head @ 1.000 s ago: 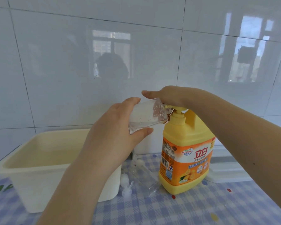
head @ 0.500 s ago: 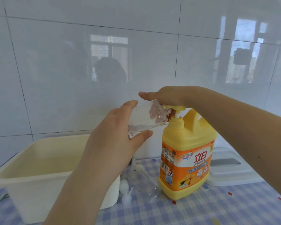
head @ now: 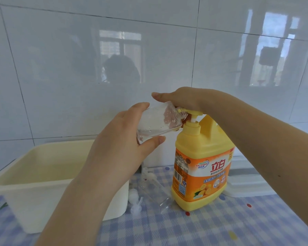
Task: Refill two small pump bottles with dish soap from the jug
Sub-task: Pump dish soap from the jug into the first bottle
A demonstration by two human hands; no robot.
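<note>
Cream plastic fills your far left: a tub (head: 43, 176) stands on the checked worktop (head: 185, 231), and it plays no part in the coming move. Next to the right, your left hand (head: 121, 144) wraps the base of a clear small bottle (head: 155, 124), thumb below and fingers curled over the top. You hold that bottle tilted nearly on its side, long axis running from low left to high right, so its open neck meets the spout of the yellow pump head (head: 194, 113). Everything turns on that meeting: mouth and spout must stay lined up, or soap would likely run down the outside. Below your wrist, on the worktop, lie a second clear bottle (head: 155, 190) on its side and a loose white pump top (head: 135, 201). Further right stands the orange-yellow jug (head: 201, 171), upright, just beside the tub's corner. Your right hand (head: 181, 99) lies flat across the pump head, fingers straight and pressed together, palm down, placed to push. It is the nearer hand to the pump, and the press goes straight down. A white lid (head: 247, 183) sits behind the jug.
</note>
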